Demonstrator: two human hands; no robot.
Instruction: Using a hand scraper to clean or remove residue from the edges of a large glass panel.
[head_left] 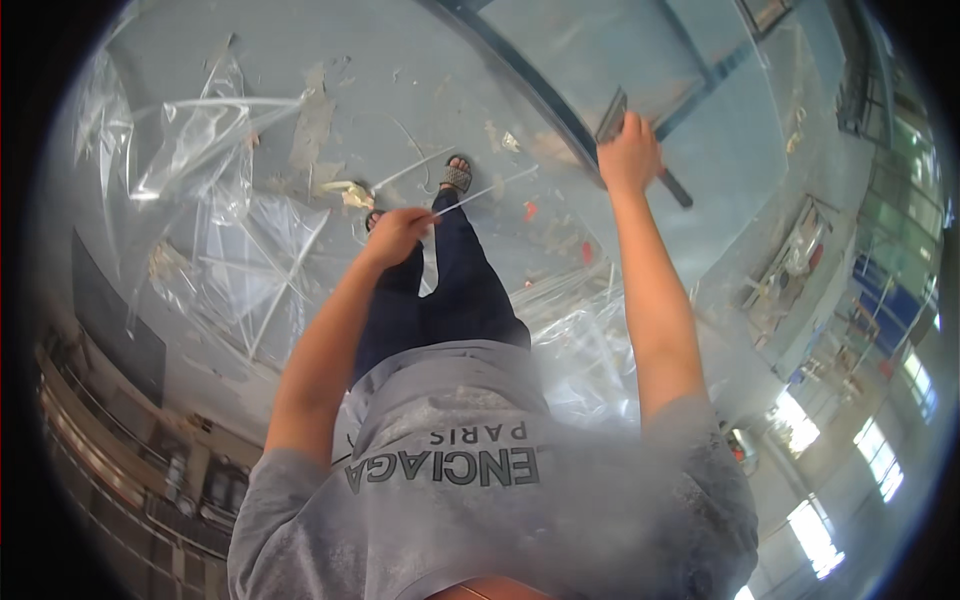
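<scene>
My left hand [400,234] is closed in a pinch on a thin white strip [490,190], whose free end points right and away from me. Farther right, my right hand [630,152] grips a dark hand tool with a flat grey head [609,116] and a black handle [676,188]; its exact kind is unclear. The tool is over or against a dark-framed panel [535,85] with a pale, glassy surface. I cannot tell whether the head touches it.
Crumpled clear plastic sheeting [265,265] covers floor at left, with more sheeting [580,345] beside my legs. Scraps and a pale crumpled piece [350,193] lie near my sandalled feet [457,173]. A dark board [118,320] and shelving [130,460] stand at left.
</scene>
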